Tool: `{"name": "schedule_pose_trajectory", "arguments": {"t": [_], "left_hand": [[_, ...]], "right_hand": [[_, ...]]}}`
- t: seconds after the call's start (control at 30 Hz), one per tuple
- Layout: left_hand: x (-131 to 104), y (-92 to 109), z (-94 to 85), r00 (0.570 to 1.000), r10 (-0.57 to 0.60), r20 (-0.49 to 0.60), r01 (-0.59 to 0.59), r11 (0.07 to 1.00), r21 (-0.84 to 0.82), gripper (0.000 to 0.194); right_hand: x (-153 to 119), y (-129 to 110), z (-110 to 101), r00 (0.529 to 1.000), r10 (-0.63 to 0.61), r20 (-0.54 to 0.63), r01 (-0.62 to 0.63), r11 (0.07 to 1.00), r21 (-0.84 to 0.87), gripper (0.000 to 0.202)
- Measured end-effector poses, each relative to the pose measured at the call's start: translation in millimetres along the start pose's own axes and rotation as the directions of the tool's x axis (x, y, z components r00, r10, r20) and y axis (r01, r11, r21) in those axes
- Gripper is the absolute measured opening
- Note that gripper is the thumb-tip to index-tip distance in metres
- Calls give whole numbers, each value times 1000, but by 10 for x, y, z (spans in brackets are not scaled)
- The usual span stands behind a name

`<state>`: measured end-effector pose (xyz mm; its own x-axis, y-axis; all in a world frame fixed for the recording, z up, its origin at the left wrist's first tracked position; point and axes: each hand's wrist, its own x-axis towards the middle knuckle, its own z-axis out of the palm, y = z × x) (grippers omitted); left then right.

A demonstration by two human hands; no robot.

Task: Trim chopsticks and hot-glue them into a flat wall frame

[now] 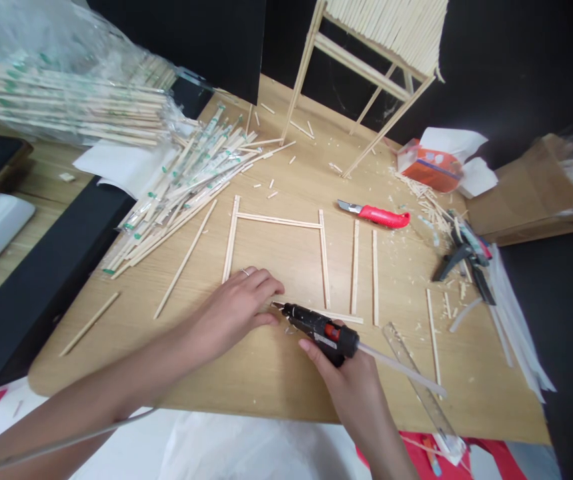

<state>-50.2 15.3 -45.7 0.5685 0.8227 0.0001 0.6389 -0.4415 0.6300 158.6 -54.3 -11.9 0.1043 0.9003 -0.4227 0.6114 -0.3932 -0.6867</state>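
Note:
A black glue gun (316, 327) with a clear glue stick out of its back is gripped in my right hand (349, 377). Its nozzle points left, toward the fingertips of my left hand (243, 303). The left fingers are bent and rest at the near end of a paired stick; what lies between them and the thumb is hard to see. A joined stick frame (279, 220) lies above my hands, with two uprights and one crossbar. Another paired stick (346, 317) passes behind the glue gun. Two upright paired sticks (355, 267) lie to the right.
Wrapped chopsticks (186, 180) are heaped at the left. A red cutter (379, 215), tissue pack (433, 160), black clamp (466, 257) and clear ruler (421, 387) lie at the right. A tall stick structure (361, 63) stands at the back.

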Motion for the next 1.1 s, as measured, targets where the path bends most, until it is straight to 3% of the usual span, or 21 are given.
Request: {"name": "schedule_pose_trajectory", "arguments": {"t": [1.1], "left_hand": [[-4, -1, -3, 1000, -10, 11, 10, 1000, -16, 26]], "right_hand": [[12, -6, -23, 999, -51, 14, 52, 998, -42, 32]]}}
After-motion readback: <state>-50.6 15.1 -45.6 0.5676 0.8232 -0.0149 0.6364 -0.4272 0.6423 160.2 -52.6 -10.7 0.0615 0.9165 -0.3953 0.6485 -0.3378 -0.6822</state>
